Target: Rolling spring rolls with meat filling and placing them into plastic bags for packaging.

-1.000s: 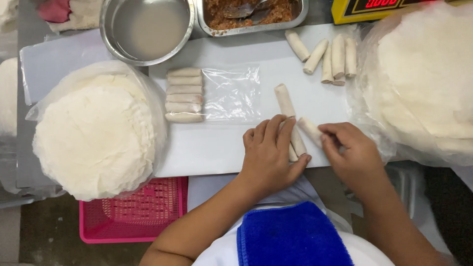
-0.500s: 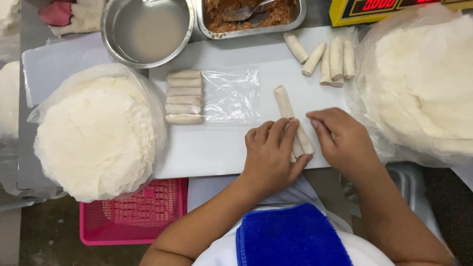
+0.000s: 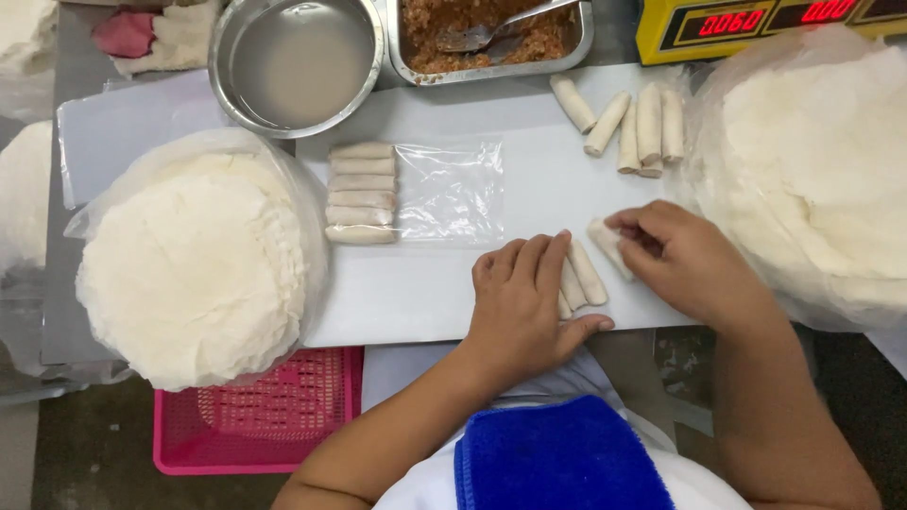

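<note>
Two stacks: a big round pile of thin white wrapper sheets in clear plastic (image 3: 194, 260) lies well to the left of the left hand; a second, larger heap of white sheets in plastic (image 3: 812, 175) lies just right of the right hand.
Work surface: a long white cutting board (image 3: 406, 293) runs under both hands.
Pink crate: a pink slotted plastic basket (image 3: 260, 416) sits below the board, left of the left forearm.
Bowl: a round steel bowl of cloudy liquid (image 3: 298, 61) stands far above the left hand.
Tray: a steel tray of brown minced filling with a spoon (image 3: 491, 33) stands above both hands.
Blue cloth: a folded blue towel (image 3: 557, 458) lies between the forearms, nearest the camera.
Bag: a clear plastic bag (image 3: 449, 194) lies flat just above the left hand, with five pale rolls (image 3: 361, 194) stacked at its left edge.
Loose rolls: five finished pale rolls (image 3: 633, 118) lie above the right hand.
Left hand (image 3: 524, 302): flat and open, fingers pressing down on pale rolled wrappers (image 3: 581, 279), probably two or three; the fingers hide part.
Right hand (image 3: 685, 260): fingertips pinched closed on the end of one small pale roll (image 3: 607, 244), just right of the left hand's fingertips.
</note>
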